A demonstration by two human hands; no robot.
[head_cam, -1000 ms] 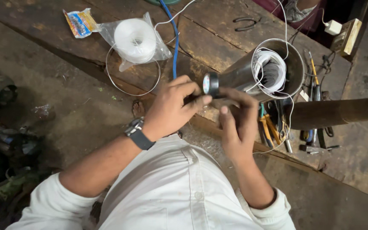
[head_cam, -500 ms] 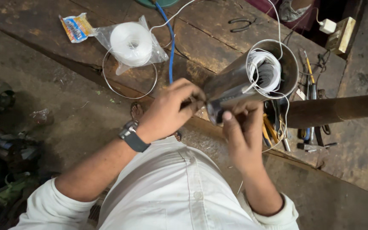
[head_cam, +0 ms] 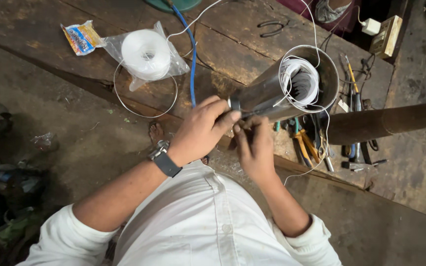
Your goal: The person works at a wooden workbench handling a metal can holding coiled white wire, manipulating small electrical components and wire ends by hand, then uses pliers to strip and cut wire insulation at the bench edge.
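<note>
The left hand (head_cam: pixel 200 130) closes its grip over the near end of a metal tube (head_cam: pixel 272 91), fingers curled across the top and thumb tucked under, so the tube is held firmly. The right hand (head_cam: pixel 255 148) is just beside it, below the same end, its fingertips (head_cam: pixel 240 129) pinched together against the tube's underside; what they pinch is too small to make out. A dark watch (head_cam: pixel 162 157) with a broad strap sits on the left wrist, and white sleeves are rolled up past both forearms.

The tube is smooth, dull grey steel, round in section, tilted up and away from the hands, with its far end open. Inside that open end sits a tight bundle of white cord (head_cam: pixel 299 81), and loose loops of thin white wire hang around the rim.

The tube is held over a worn wooden bench (head_cam: pixel 232 49), dark and stained, with rough plank seams. Left of the tube a blue cable (head_cam: pixel 192 59) runs across the planks. Further left lies a spool of white thread (head_cam: pixel 146 53) in a crinkled clear plastic bag, and beyond it a small colourful packet (head_cam: pixel 79 38). Right of the tube lie pliers (head_cam: pixel 304 143) with yellow handles among other hand tools, and a rusty brown pipe (head_cam: pixel 385 123) lies alongside.
</note>
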